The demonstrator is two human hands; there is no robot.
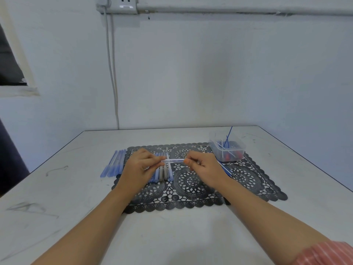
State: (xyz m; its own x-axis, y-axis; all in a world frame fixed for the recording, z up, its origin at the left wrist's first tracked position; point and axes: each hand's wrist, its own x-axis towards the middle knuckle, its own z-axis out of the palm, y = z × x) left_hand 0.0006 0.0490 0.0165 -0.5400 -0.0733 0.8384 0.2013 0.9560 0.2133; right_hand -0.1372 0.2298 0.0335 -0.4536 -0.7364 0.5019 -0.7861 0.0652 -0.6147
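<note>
- A row of blue pens (114, 163) lies at the far left. It is partly on the table (172, 236), just beside the left edge of the mat (191, 185).
- Your left hand (140, 166) has its fingers curled. The fingertips pinch the left end of the pen (172, 160).
- The pen is clear and lies sideways between your two hands. It is up above the mat, and a pen row (164, 174) lies right under it.
- Your right hand (203, 165) has its fingers curled too. The thumb and fingers pinch the right end of the pen.
- Thin blue refills (227, 170) lie on the mat, just beside your right wrist.
- A clear box (227, 149) sits on the far right corner of the mat, near your right hand. One blue stick leans out of it.
- The far edge of the table meets the wall (191, 73). The left and right edges are well apart from your hands. A wide stretch of table lies between the mat and you.
</note>
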